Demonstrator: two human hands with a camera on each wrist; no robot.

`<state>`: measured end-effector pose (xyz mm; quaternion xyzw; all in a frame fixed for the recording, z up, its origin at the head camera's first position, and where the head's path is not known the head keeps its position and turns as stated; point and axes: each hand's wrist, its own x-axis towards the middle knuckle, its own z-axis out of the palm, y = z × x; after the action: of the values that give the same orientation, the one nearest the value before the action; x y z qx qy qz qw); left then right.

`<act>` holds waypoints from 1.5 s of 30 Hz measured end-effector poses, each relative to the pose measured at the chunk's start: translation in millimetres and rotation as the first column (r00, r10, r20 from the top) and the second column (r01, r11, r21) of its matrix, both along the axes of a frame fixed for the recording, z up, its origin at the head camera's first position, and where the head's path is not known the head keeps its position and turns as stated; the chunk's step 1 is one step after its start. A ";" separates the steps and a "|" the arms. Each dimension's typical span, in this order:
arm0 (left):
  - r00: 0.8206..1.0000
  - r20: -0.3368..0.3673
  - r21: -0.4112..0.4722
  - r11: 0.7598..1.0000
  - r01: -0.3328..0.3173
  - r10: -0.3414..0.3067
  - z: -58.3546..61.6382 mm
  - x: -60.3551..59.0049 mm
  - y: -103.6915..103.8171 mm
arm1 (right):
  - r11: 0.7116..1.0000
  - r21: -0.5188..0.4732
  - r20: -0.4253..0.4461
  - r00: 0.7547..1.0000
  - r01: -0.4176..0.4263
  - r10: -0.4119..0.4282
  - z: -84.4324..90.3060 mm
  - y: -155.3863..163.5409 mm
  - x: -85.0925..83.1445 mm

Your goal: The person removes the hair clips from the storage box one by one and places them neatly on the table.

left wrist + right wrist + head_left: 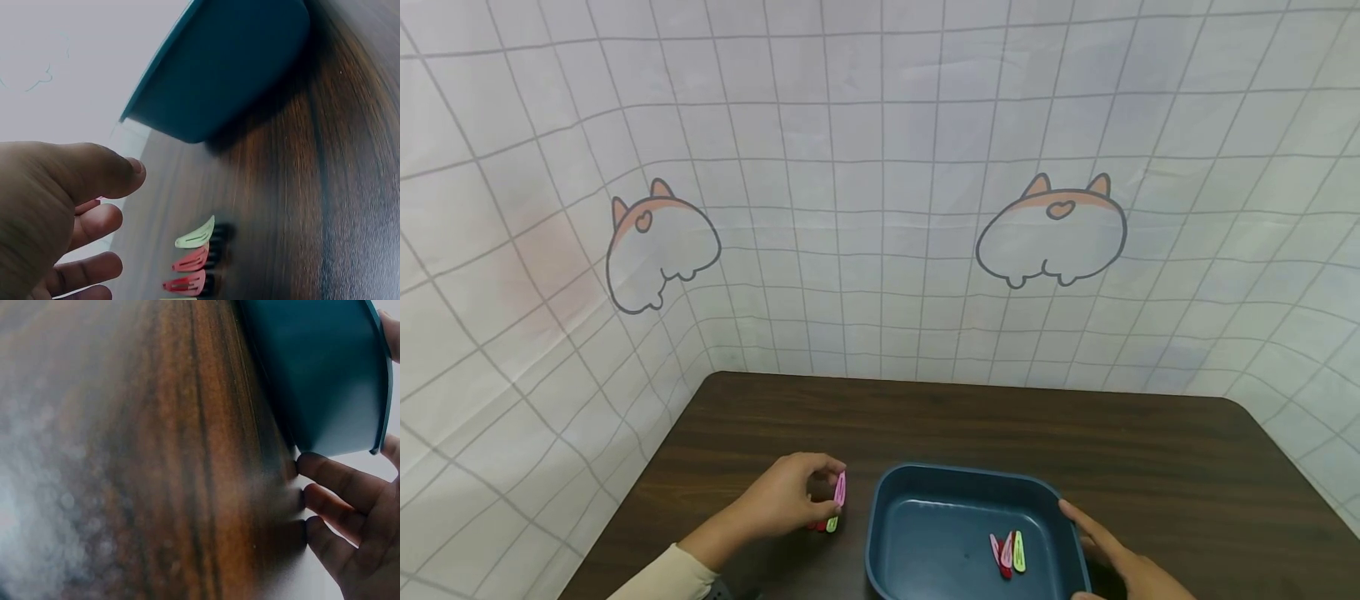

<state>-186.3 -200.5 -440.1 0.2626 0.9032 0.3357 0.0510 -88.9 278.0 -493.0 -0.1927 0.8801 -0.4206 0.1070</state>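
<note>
My left hand pinches a pink hair clip between thumb and fingers, just above the table and left of a blue tray. Under it a red and a green clip lie on the wood. In the left wrist view the same loose clips lie in a row below the tray, with my left hand beside them. Three clips rest inside the tray. My right hand holds the tray's right rim, thumb on top. Its fingers reach down beside the tray wall.
The dark wooden table has rounded corners. A white grid-patterned cloth backdrop closes it in at the back and on both sides. Bare wood stretches behind the tray to the far edge.
</note>
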 end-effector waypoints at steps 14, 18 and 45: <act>0.998 -0.063 -0.063 0.998 -0.010 0.006 -11.1 -4.7 -16.8 | 1.000 -0.005 -0.025 0.999 -0.020 0.020 2.1 1.1 -4.3; 0.997 -0.079 -0.065 0.998 0.006 -0.011 -12.9 -5.5 -22.2 | 1.000 -0.010 -0.029 0.999 -0.021 0.021 1.5 1.5 -3.9; 0.996 -0.091 -0.104 0.995 0.007 -0.017 -29.0 -11.5 -58.7 | 0.999 0.001 -0.038 0.999 -0.035 0.035 -0.5 1.9 -1.5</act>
<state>-197.8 -259.2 -469.1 0.2802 0.9192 0.2756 0.0250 -90.4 279.9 -493.5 -0.2159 0.8784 -0.4149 0.0978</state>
